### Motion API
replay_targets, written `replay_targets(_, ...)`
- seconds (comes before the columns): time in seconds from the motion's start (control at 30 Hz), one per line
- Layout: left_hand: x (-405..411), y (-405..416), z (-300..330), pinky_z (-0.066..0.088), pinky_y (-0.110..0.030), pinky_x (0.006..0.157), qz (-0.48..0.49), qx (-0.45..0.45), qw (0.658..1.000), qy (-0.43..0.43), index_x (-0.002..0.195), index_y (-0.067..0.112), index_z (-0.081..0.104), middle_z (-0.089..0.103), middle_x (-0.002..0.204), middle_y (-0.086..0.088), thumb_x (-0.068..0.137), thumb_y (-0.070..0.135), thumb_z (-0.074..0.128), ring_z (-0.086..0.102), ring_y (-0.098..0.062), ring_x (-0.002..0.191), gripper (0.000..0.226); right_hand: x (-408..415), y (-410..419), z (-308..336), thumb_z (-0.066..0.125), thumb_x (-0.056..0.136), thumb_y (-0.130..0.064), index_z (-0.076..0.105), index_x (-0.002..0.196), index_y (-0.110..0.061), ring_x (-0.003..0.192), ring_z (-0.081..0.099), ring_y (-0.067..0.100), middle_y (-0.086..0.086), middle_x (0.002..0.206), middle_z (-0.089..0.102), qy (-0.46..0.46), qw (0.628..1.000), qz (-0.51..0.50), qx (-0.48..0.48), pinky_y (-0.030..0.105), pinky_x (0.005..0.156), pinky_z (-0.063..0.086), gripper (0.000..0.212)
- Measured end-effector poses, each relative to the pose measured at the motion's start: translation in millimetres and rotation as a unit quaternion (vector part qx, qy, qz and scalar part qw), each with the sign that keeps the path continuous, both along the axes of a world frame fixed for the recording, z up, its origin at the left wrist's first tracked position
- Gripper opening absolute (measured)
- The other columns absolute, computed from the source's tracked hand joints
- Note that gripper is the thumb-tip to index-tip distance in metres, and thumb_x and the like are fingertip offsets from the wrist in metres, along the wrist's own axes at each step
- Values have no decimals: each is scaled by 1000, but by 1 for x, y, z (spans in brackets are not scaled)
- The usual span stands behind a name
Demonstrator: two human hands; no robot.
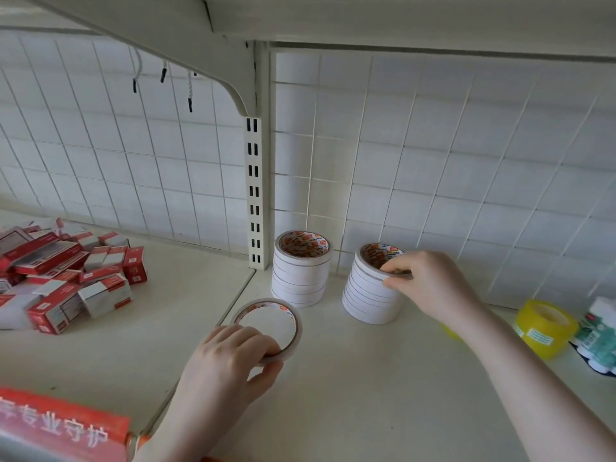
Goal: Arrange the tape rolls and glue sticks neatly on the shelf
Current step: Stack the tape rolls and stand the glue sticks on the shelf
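Note:
Two stacks of thin white tape rolls stand at the back of the shelf (pixel 383 395). The left stack (pixel 300 276) stands next to the slotted upright. On the right stack (pixel 368 291), my right hand (pixel 430 283) pinches the top roll's rim, fingers inside the core. My left hand (pixel 230 361) grips a single thin white tape roll (pixel 283 315) by its near edge, just above the shelf in front of the left stack. A yellow tape roll (pixel 543 328) stands at the right. Packaged glue sticks (pixel 596 338) lie at the far right edge.
A heap of red and white small boxes (pixel 66 275) covers the left shelf section. A red price strip (pixel 60 425) runs along the front edge at lower left. A wire grid backs the shelf, and a shelf bracket hangs overhead.

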State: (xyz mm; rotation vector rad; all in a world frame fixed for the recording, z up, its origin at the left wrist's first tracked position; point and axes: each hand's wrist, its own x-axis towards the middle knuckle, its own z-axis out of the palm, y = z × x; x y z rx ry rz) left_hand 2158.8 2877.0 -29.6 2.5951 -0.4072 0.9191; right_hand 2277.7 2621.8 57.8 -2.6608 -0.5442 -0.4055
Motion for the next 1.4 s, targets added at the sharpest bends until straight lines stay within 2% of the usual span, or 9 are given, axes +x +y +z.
replay_targets(0.1, -1, 0, -1, 38, -19, 65, -2, 1, 1000, 3, 68, 24, 62, 55, 66, 16, 78, 33, 55, 48, -5, 62, 15, 2, -1, 0, 65, 78, -15, 69, 83, -10, 83, 58, 28, 13, 84, 64, 11, 1000, 9, -5, 34, 72, 46, 8)
replay_targets(0.23, -2, 0, 1, 38, -18, 64, -3, -2, 1000, 9, 68, 23, 63, 55, 65, 16, 77, 33, 55, 49, -5, 62, 15, 0, -2, 4, 66, 80, -14, 72, 85, -17, 81, 58, 21, 1, 83, 67, 33, 999, 26, 6, 31, 72, 44, 9)
replay_targets(0.47, -3, -2, 4, 38, -17, 66, -6, -1, 1000, 15, 69, 24, 62, 56, 66, 16, 77, 33, 55, 51, -5, 63, 15, 1, -8, -7, 61, 86, -16, 67, 91, -6, 88, 55, 26, 9, 89, 64, -9, 998, 45, -51, 33, 75, 42, 13)
replay_targets(0.6, -8, -1, 9, 39, -21, 64, -10, 1, 1000, 5, 70, 24, 63, 56, 66, 16, 78, 34, 55, 48, -4, 64, 16, -4, -10, -19, 65, 84, -12, 70, 105, -8, 97, 59, 25, 5, 102, 67, -158, 985, 61, -26, 29, 82, 44, 22)
replay_targets(0.8, -13, 5, 38, 41, -24, 64, 3, 5, 1000, -27, 71, 23, 64, 57, 67, 16, 79, 36, 54, 52, -6, 65, 18, -28, -17, -29, 48, 83, -20, 67, 83, -12, 70, 61, 26, 1, 79, 62, -273, 961, 31, 12, 32, 55, 51, 21)
replay_targets(0.9, -8, 5, 59, 43, -27, 62, 11, 4, 999, -46, 72, 21, 65, 59, 67, 15, 78, 36, 54, 54, -8, 64, 20, -34, -18, -42, 48, 81, -19, 62, 69, -13, 56, 55, 25, 0, 65, 56, -275, 961, 30, -26, 28, 42, 41, 19)
replay_targets(1.1, 28, -5, 95, 45, -28, 55, 30, 33, 998, -40, 73, 20, 68, 63, 68, 9, 76, 36, 59, 59, -17, 64, 18, -37, -19, -84, 66, 66, -14, 50, 54, -18, 48, 51, 19, -4, 54, 47, -231, 961, 70, -131, 24, 39, 34, 20)
replay_targets(1.27, 66, -18, 103, 34, -26, 58, 27, 43, 999, -7, 79, 18, 69, 63, 74, 3, 81, 29, 66, 56, -20, 74, 12, -37, -23, -94, 38, 75, -30, 51, 55, -23, 50, 51, 14, -8, 57, 48, -224, 961, 69, -148, 23, 39, 30, 25)
replay_targets(1.4, 88, -26, 101, 37, -29, 64, 41, 46, 997, 34, 88, 21, 68, 62, 84, 4, 86, 31, 62, 54, -19, 84, 12, -34, -24, -95, 42, 72, -32, 51, 55, -25, 51, 51, 12, -9, 58, 48, -222, 963, 76, -135, 21, 43, 27, 20)
